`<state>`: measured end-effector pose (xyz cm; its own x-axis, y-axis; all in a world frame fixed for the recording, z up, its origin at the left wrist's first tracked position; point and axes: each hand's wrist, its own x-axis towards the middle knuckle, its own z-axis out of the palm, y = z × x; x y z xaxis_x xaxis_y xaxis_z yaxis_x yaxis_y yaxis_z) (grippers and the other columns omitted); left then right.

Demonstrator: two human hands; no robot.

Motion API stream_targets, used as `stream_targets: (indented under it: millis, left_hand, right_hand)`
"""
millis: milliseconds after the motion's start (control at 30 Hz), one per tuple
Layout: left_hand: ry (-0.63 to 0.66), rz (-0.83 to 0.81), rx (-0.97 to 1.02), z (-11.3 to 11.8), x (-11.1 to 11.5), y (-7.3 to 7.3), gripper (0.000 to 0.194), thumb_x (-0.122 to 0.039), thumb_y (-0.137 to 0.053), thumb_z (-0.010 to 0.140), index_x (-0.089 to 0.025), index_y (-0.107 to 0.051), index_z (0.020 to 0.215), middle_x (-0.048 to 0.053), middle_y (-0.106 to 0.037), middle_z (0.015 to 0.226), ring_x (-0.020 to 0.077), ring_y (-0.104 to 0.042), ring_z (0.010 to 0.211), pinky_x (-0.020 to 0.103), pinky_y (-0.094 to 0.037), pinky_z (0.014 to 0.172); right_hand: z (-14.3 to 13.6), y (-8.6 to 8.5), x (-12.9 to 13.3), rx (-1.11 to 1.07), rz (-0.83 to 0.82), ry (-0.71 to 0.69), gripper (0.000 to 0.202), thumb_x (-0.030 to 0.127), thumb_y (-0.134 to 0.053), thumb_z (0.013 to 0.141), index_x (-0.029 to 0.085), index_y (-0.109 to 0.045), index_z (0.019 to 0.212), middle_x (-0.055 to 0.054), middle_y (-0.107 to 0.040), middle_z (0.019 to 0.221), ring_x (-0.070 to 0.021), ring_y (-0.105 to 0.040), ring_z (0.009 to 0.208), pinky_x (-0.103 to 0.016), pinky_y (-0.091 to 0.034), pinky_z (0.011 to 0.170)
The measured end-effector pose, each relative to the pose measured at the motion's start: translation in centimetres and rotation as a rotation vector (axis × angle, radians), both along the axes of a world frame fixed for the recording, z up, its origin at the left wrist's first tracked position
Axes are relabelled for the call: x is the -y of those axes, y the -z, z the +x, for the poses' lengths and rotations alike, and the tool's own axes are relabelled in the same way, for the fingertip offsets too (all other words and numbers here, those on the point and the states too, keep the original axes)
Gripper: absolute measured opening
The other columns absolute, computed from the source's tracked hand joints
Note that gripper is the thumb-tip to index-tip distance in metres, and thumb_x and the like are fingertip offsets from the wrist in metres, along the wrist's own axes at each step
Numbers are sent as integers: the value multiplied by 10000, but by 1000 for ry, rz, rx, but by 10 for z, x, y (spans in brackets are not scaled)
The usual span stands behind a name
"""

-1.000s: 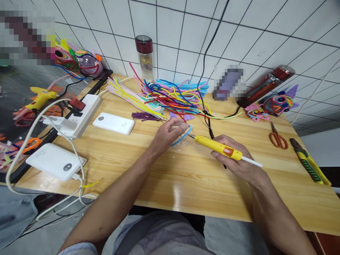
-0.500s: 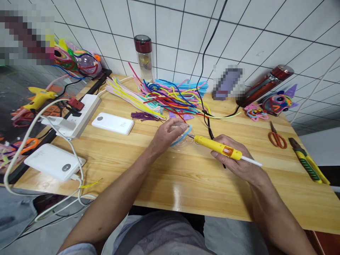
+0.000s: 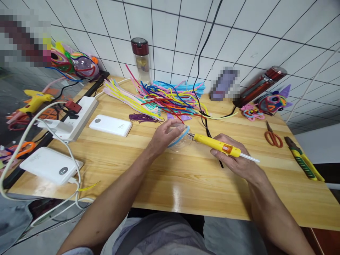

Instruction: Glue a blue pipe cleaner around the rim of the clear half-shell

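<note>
My left hand [image 3: 168,135] is closed on a clear plastic ball [image 3: 178,146] low over the table. A light blue pipe cleaner [image 3: 174,143] runs across the ball, and a red pipe cleaner [image 3: 183,121] shows by my fingertips. In my right hand [image 3: 230,153] is a yellow glue gun [image 3: 214,142], a white glue stick [image 3: 250,158] poking from its back end. Its metal nozzle points left and meets or nearly meets the ball beside the blue strip. Purple striped pieces [image 3: 183,117] lie just behind the ball.
Behind my hands lies a heap of coloured pipe cleaners [image 3: 170,97]. White power banks [image 3: 111,125] and a power strip [image 3: 82,118] with cables occupy the left. Scissors [image 3: 273,136] and pliers [image 3: 302,159] rest at right. A glass bottle [image 3: 141,60] stands at the wall.
The camera view has shifted slightly. Both hands keep their grips, and the glue gun's nozzle stays by the blue pipe cleaner on the ball.
</note>
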<state>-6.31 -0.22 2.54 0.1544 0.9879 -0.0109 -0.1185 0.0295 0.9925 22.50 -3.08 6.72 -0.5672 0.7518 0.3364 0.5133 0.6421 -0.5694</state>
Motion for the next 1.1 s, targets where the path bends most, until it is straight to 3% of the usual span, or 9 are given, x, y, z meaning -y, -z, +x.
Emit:
stream_targets:
  millis: [367, 900, 1100]
  left_hand:
    - [37, 13, 17, 0, 0, 1, 641, -701, -838, 817, -187, -761, 1192, 121, -835, 1245, 310, -759, 1162, 380, -587, 945]
    - [22, 13, -5, 1, 2, -3, 604, -667, -833, 816, -190, -768, 1181, 106, -836, 1197, 293, -756, 1123, 370, -578, 944]
    - [30, 13, 13, 0, 1, 1, 623, -680, -841, 819, -192, -765, 1198, 117, -834, 1229, 304, -759, 1153, 386, -588, 967]
  right_hand:
    - [5, 3, -2, -12, -43, 63, 170, 287, -663, 1082, 265, -572, 940, 4, -609, 874, -174, -578, 730, -312, -467, 675]
    - [3, 1, 0, -12, -59, 38, 187, 335, -675, 1086, 267, -590, 935, 9, -625, 862, -172, -581, 718, -312, -459, 661]
    - [9, 8, -4, -22, -91, 104, 266, 441, -653, 1095, 266, -578, 910, -8, -618, 862, -193, -583, 733, -341, -459, 676]
